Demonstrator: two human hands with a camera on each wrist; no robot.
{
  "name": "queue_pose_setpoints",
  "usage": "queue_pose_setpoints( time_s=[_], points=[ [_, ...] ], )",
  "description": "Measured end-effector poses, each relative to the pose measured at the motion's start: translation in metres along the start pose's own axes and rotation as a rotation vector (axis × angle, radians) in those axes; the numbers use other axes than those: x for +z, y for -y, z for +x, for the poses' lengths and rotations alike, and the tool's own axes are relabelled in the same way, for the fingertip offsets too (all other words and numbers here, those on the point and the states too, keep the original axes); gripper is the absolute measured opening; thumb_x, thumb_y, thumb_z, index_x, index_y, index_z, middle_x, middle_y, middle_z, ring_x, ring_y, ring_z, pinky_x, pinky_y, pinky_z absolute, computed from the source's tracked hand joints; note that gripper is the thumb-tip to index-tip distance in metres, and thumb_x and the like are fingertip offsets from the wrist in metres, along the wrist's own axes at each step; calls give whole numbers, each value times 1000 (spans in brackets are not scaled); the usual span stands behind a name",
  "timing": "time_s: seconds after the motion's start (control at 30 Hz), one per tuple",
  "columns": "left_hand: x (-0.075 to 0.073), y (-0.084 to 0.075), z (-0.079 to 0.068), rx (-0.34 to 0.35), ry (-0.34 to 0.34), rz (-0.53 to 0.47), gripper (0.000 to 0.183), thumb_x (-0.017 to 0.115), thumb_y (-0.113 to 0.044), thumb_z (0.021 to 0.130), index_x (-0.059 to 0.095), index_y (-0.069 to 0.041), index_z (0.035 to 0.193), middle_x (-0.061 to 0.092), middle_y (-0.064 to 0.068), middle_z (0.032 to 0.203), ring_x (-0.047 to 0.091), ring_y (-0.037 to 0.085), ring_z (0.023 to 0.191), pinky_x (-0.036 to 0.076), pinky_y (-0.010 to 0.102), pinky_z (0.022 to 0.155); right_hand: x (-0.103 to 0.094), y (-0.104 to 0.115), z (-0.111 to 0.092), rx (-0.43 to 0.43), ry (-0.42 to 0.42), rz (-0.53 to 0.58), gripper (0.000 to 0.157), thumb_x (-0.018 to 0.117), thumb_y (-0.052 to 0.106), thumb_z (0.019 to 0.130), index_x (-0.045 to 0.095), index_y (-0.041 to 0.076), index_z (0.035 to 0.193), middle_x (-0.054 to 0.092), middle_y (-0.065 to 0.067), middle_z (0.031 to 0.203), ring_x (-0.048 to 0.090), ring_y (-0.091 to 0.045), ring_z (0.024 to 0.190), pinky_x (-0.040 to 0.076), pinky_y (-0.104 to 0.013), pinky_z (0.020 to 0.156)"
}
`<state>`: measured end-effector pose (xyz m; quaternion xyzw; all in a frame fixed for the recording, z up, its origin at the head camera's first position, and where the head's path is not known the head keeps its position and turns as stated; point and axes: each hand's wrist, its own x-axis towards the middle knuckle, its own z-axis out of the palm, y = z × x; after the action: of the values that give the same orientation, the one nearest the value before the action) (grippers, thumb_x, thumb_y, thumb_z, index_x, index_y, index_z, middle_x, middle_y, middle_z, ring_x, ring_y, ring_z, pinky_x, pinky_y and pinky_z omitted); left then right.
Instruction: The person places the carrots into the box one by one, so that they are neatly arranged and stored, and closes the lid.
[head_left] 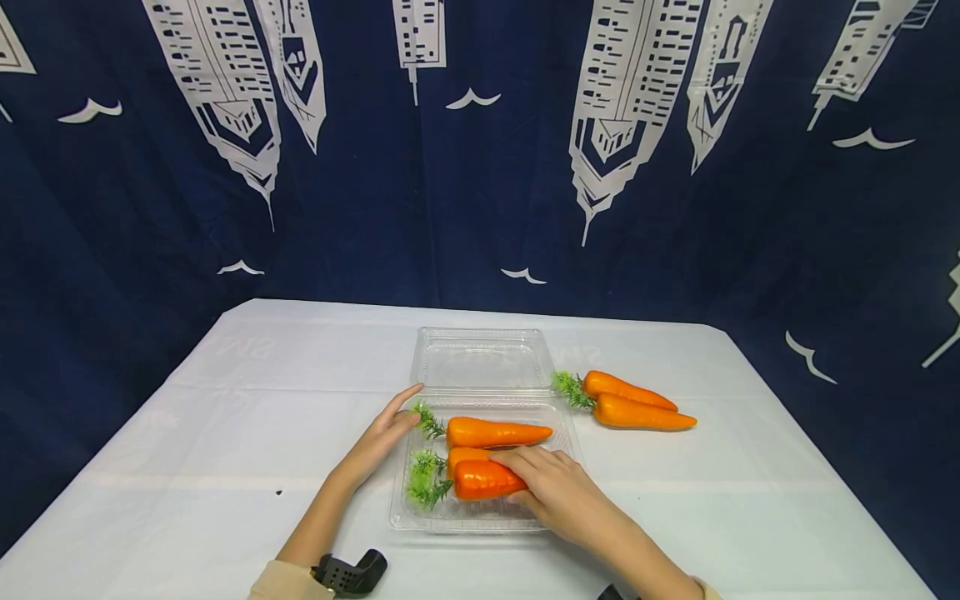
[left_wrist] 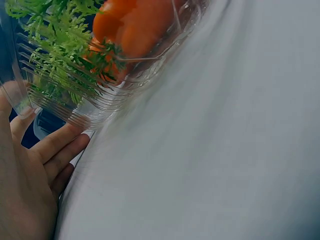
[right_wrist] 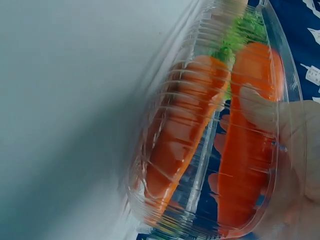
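Observation:
My right hand [head_left: 566,496] grips an orange carrot [head_left: 482,481] with a leafy green top, over the near part of a clear plastic clamshell container [head_left: 450,527]. In the right wrist view, my fingers curl round this carrot [right_wrist: 245,170], seen through the ribbed wall. Behind it in the tray lie a partly hidden carrot [head_left: 465,457] and a fully visible carrot [head_left: 495,432], green tops to the left. My left hand [head_left: 378,442] has its fingers extended at the container's left side; the left wrist view shows the fingertips right at the ribbed wall [left_wrist: 107,107].
The container's clear lid [head_left: 483,358] lies folded back, away from me. To the right of it, two more carrots [head_left: 637,412] rest side by side on the white tablecloth [head_left: 225,442]. A dark blue printed curtain [head_left: 420,208] hangs behind the table.

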<state>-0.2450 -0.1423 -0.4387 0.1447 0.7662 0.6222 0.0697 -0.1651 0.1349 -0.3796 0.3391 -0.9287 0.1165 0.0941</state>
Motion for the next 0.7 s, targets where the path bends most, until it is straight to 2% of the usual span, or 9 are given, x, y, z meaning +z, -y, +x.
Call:
queue_pose_setpoints(
  time_s=[0.3,0.53,0.7],
  points=[
    [0,1,1,-1,-2,0,48,45,-34,94,29,-35,139,52,16,129,46,34,122,21,59,107,-2,-4,5,18,138,91,45,64,31,82,52,21,124,58,5,120,52,-16,113,47,-42,86],
    [-1,1,2,-2,-3,-3,48,45,-34,93,30,-35,139,54,16,127,46,33,122,20,60,106,-1,-6,9,33,187,167,43,64,31,82,53,21,123,59,5,118,54,-16,112,46,-42,90],
    [0,2,1,-3,-7,-7,48,45,-33,94,30,-35,139,54,16,128,46,33,122,20,60,107,1,-7,8,82,213,230,45,64,32,82,51,26,125,57,5,123,53,-16,114,45,-43,91]
  ],
)
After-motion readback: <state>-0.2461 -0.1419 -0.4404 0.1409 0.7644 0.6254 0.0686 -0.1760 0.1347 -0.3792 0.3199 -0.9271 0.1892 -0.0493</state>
